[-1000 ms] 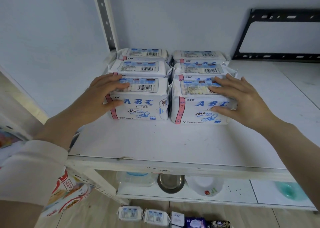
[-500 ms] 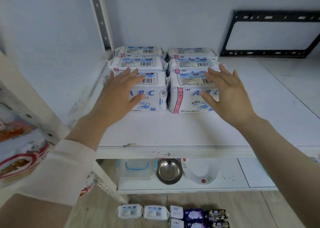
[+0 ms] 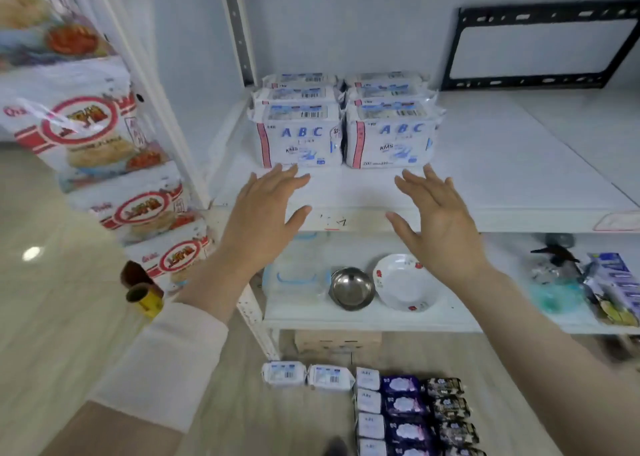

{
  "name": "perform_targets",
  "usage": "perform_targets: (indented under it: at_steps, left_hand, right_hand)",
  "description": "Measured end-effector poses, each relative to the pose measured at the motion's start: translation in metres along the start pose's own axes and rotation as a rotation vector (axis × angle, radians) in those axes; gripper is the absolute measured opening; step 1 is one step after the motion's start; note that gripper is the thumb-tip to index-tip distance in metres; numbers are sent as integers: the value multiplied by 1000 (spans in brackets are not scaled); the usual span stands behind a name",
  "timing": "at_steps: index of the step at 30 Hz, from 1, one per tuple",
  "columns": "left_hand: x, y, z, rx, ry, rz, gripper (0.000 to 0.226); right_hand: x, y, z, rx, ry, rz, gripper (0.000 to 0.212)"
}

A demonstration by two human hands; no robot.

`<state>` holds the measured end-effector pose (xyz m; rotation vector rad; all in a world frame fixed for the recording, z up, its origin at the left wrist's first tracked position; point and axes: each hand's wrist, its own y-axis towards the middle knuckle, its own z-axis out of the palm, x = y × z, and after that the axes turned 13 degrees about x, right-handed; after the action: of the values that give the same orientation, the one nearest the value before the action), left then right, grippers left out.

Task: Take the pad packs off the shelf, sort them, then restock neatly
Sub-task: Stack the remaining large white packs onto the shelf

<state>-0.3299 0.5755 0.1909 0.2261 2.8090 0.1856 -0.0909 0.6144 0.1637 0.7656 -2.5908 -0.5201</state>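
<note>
— Left hand (image 3: 266,213), state?
— Fingers straight and spread, holding nothing. It hovers over the front edge of the shelf (image 3: 502,178), fingertips just before the front-left pad pack (image 3: 299,137). Contact: cannot tell.
— Right hand (image 3: 440,227)?
— Likewise: fingers apart, empty, over the front edge, tips just short of the front-right pad pack (image 3: 389,137).
— Stock on the shelf?
— Six white ABC-marked packs in all. Two columns of three run front to back, side by side, toward the back-left corner by the upright (image 3: 239,26).
— Elsewhere?
— On the floor (image 3: 69,317) below, two white packs (image 3: 306,376) lie side by side, next to rows of white, purple and dark packs (image 3: 408,403). On the lower shelf (image 3: 485,320), a steel bowl (image 3: 351,287) sits beside a white plate (image 3: 403,282).
</note>
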Motion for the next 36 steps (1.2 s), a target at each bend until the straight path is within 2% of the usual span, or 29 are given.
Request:
perform_targets:
  at_steps: [6, 9, 14, 19, 24, 29, 33, 36]
  left_hand:
    - [-13, -82, 41, 126, -74, -58, 45]
    - [-8, -120, 56, 205, -119, -84, 45]
    - [11, -168, 82, 256, -216, -98, 45]
    - [47, -211, 124, 361, -204, -116, 44]
    - [67, -246, 166, 433, -240, -189, 42]
    - [78, -269, 223, 590, -208, -256, 45]
    - [91, -290, 279, 745, -252, -336, 48]
    - [104, -299, 330, 837, -288, -334, 50]
  right_hand:
    - [40, -97, 23, 132, 152, 103, 53]
    - [58, -137, 34, 178, 142, 142, 47]
    - [98, -193, 64, 283, 137, 217, 43]
    - [130, -247, 112, 362, 171, 323, 44]
    - [135, -279, 148, 478, 175, 381, 42]
    - [124, -293, 189, 554, 212, 447, 41]
    - [103, -321, 237, 786, 245, 513, 45]
    - [82, -344, 279, 877, 256, 516, 52]
